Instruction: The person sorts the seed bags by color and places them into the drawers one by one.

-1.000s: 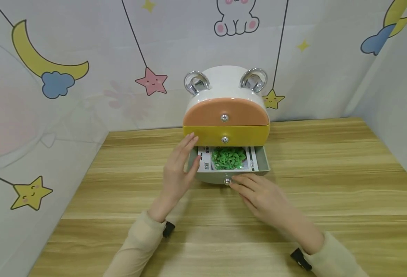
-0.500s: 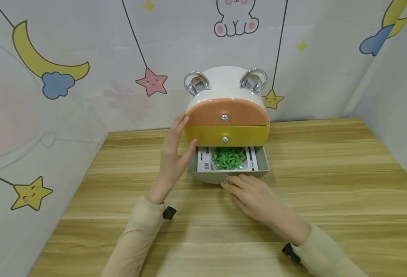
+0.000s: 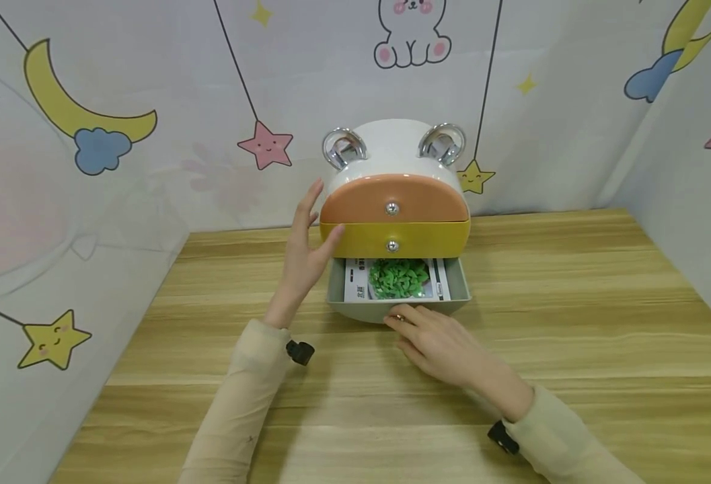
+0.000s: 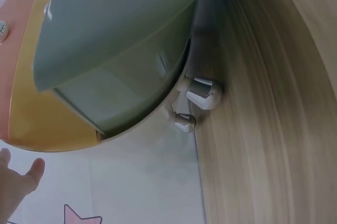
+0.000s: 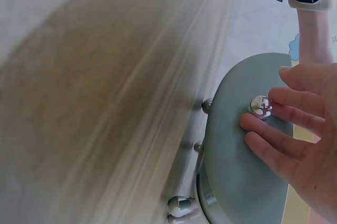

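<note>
A small animal-shaped drawer cabinet (image 3: 394, 148), white with chrome ears, stands at the table's back. Its orange drawer (image 3: 355, 198) and yellow drawer (image 3: 355, 240) are closed. Below them the grey-green drawer (image 3: 355, 310) is pulled out, holding a white card or packet (image 3: 356, 286) with a green leafy picture. My right hand (image 3: 442, 346) is at this drawer's front; in the right wrist view its extended fingers lie around the round silver knob (image 5: 260, 107), thumb apart. My left hand (image 3: 303, 259), fingers spread, is upright beside the cabinet's left side, holding nothing.
The wood-grain table (image 3: 573, 323) extends around the cabinet. Behind it hangs a pale backdrop (image 3: 198, 81) printed with moons, stars and a bear. Silver feet (image 4: 205, 93) show under the cabinet in the left wrist view.
My left hand has moved up from beside the grey-green drawer to the cabinet's upper left side. My right hand has shifted slightly left, over the knob. The drawer looks unmoved.
</note>
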Demonstrator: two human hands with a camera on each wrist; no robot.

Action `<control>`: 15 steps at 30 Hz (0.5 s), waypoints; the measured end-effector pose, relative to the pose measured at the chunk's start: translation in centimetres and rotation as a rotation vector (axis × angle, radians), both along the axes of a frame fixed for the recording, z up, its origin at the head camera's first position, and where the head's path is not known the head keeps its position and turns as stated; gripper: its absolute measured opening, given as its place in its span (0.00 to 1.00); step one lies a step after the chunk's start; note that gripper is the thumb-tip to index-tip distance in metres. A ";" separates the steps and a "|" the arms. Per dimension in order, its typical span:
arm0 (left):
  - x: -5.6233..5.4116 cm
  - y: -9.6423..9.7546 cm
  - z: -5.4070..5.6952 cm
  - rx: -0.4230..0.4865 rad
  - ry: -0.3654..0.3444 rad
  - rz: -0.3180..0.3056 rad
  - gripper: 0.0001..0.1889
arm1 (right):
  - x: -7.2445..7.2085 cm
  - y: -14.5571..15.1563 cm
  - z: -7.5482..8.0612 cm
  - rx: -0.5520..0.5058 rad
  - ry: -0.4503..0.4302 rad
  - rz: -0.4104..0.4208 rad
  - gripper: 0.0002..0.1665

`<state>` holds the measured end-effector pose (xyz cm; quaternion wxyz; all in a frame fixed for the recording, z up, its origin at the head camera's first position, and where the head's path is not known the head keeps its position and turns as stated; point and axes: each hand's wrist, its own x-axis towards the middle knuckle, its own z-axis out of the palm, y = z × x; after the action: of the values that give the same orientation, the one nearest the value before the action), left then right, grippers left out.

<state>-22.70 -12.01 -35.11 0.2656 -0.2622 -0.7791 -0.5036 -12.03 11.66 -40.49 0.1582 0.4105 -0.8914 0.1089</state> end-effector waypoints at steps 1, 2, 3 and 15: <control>-0.1 0.1 0.2 0.009 -0.028 -0.010 0.36 | 0.0 0.0 0.0 -0.002 -0.014 -0.001 0.23; 0.1 0.1 0.5 0.014 -0.057 -0.020 0.37 | 0.0 0.0 0.0 -0.002 -0.025 -0.001 0.23; 0.2 0.2 0.8 0.021 -0.083 -0.031 0.37 | 0.0 0.0 0.0 -0.003 -0.034 0.000 0.23; 0.2 0.5 1.8 0.034 -0.330 -0.135 0.43 | -0.3 0.0 -0.1 -0.004 -0.060 -0.002 0.23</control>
<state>-22.47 -11.48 -33.30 0.1041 -0.2233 -0.7842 -0.5695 -12.35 11.67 -40.64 0.1322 0.4058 -0.8959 0.1231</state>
